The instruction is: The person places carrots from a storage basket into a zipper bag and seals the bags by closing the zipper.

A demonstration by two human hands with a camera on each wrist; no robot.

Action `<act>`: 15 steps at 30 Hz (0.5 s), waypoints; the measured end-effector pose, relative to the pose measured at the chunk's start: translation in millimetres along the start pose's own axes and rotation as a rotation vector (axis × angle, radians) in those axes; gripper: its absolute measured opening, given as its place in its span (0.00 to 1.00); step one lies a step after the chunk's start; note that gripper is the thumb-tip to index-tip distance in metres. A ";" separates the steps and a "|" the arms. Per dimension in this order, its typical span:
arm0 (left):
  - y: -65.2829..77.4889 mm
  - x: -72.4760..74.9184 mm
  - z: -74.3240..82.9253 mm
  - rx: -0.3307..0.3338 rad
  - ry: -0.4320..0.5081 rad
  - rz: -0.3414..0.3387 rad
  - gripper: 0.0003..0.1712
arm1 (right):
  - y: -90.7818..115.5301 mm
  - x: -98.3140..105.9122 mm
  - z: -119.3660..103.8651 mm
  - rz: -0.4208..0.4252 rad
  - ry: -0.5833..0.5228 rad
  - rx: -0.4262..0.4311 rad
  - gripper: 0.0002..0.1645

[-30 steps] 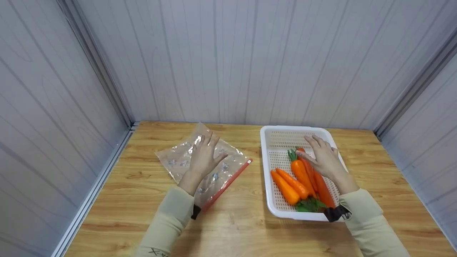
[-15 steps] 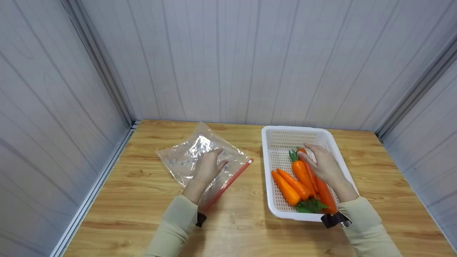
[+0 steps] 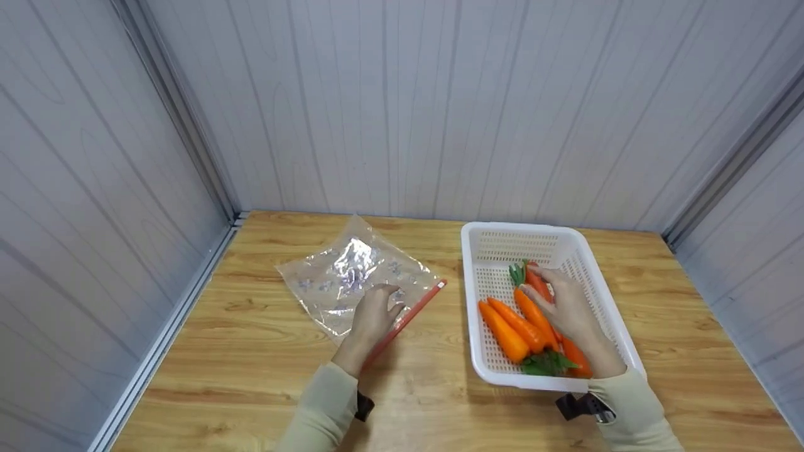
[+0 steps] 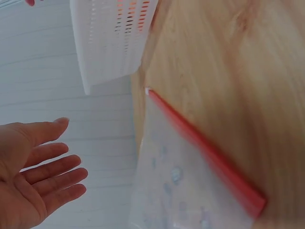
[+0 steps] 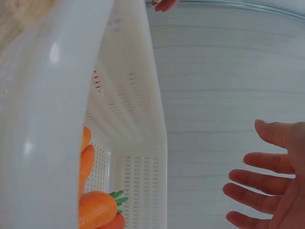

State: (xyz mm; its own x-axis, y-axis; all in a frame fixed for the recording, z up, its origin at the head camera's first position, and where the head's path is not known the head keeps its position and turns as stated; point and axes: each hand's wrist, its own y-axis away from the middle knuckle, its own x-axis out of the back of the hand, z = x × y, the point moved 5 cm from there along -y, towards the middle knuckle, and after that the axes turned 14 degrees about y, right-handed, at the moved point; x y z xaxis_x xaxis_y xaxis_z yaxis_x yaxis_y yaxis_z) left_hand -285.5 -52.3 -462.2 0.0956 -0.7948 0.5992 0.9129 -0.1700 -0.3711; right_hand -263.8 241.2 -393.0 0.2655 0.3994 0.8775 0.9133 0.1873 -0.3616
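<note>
A clear zip bag [image 3: 342, 276] with a printed pattern and a red slider strip [image 3: 414, 307] lies flat on the table at left. My left hand [image 3: 372, 317] is over the strip's side of the bag; in the left wrist view its relaxed fingers [image 4: 55, 169] hold nothing and stay apart from the plastic. Several orange carrots [image 3: 507, 333] with green tops lie in a white perforated basket [image 3: 471, 326] at right. Above the carrots hovers my right hand [image 3: 568, 311], fingers spread and holding nothing in the right wrist view. It hides part of the carrots in the head view.
The wood-grain table [image 3: 251, 351] meets a pale panelled wall [image 3: 402, 125] behind the bag and basket. Side walls with metal edging [image 3: 169, 326] bound it left and right. The basket's raised rim stands near the right hand.
Both hands have drawn back toward the near edge, the left also slightly rightward. In the head view their fingers look less spread. Bag, basket and carrots stay put.
</note>
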 end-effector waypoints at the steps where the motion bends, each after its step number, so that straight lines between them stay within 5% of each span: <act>1: 1.5 -1.9 -2.1 0.004 -0.001 0.004 0.17 | 1.4 0.3 -1.5 0.019 -0.012 0.004 0.26; 15: 15.6 -30.6 -30.5 0.099 0.076 -0.076 0.32 | 20.6 -5.8 -19.9 0.178 -0.204 -0.013 0.20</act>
State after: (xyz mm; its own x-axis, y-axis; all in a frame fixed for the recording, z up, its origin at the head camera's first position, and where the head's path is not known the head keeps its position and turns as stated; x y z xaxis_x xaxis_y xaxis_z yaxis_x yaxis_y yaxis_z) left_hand -286.2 -48.5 -508.0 -0.0020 -0.8242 0.5662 0.9515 -0.1758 -0.2525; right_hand -240.4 224.9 -399.3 0.3562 0.5978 0.7182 0.8619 0.0866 -0.4996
